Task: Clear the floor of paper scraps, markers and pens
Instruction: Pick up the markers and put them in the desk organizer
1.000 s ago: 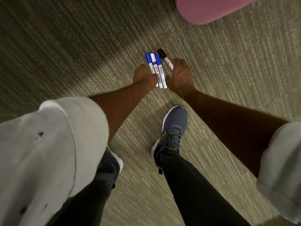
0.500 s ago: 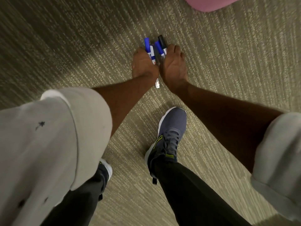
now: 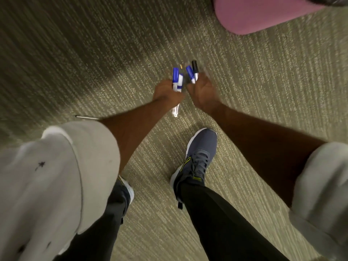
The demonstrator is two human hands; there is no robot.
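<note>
My left hand [image 3: 167, 93] is closed around two blue-capped white markers [image 3: 177, 80]; their caps stick up past the fingers and a white end [image 3: 175, 111] pokes out below the fist. My right hand [image 3: 202, 93] grips a blue-capped marker [image 3: 190, 73] and a black-capped marker [image 3: 194, 69] side by side. Both hands are held close together above the olive striped carpet [image 3: 94, 53]. A thin silvery pen [image 3: 85, 116] lies on the carpet just left of my left forearm, its right end hidden by the sleeve.
A pink rounded seat or cushion [image 3: 259, 14] fills the top right corner. My grey sneaker [image 3: 197, 157] stands on the carpet below the hands; the other shoe [image 3: 126, 189] is mostly hidden by my left sleeve and dark trouser leg.
The bundle of markers, together between both hands a second ago, is now split: two in the left hand, two in the right. The hands have drawn slightly apart and the view shifted.
</note>
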